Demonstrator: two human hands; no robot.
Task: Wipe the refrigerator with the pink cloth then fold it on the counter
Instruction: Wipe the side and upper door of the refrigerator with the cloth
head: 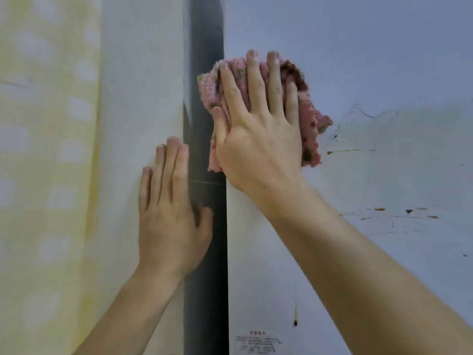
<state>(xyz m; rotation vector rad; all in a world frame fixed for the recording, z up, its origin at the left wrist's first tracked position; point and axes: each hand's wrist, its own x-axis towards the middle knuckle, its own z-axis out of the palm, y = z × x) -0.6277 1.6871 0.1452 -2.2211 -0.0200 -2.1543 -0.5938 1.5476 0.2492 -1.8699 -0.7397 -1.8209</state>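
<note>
The refrigerator fills the view: a pale right door (358,73), a pale left panel (143,73) and a dark vertical strip (207,26) between them. My right hand (258,129) lies flat with straight fingers on a bunched pink cloth (311,131), pressing it against the right door's left edge. The cloth sticks out above, left and right of the hand and shows dirty patches. My left hand (169,216) rests flat on the left panel, fingers straight and together, thumb across the dark strip.
Brown and dark stains (376,209) and drips (340,151) mark the right door to the right of the cloth. A small printed label (258,343) sits near the bottom. A yellow-and-white patterned surface (48,149) covers the far left.
</note>
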